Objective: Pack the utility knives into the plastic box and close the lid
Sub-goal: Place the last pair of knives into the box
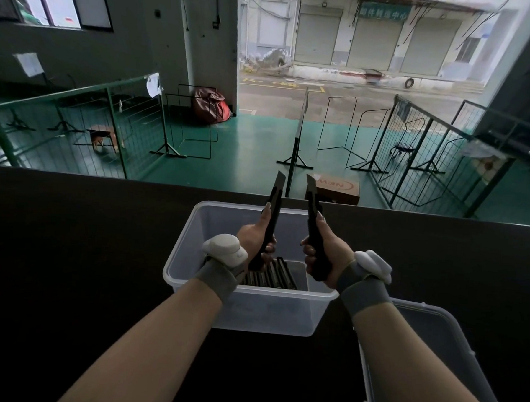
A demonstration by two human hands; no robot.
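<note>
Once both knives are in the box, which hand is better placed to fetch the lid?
Right. The lid lies on the table beside the box, under the right hand; the left hand would have to cross over.

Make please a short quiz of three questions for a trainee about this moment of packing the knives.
1. True or false: the lid is already closed on the plastic box.
2. What does the left hand hold, and what does the right hand hold?
3. Where do the blades of the two held knives point? A) down into the box B) up and away from the person C) toward each other

Key
1. False. The lid lies on the table, to the right of the open box.
2. Each hand holds one utility knife: left knife, right knife.
3. B. More knives already lie in the box.
</note>
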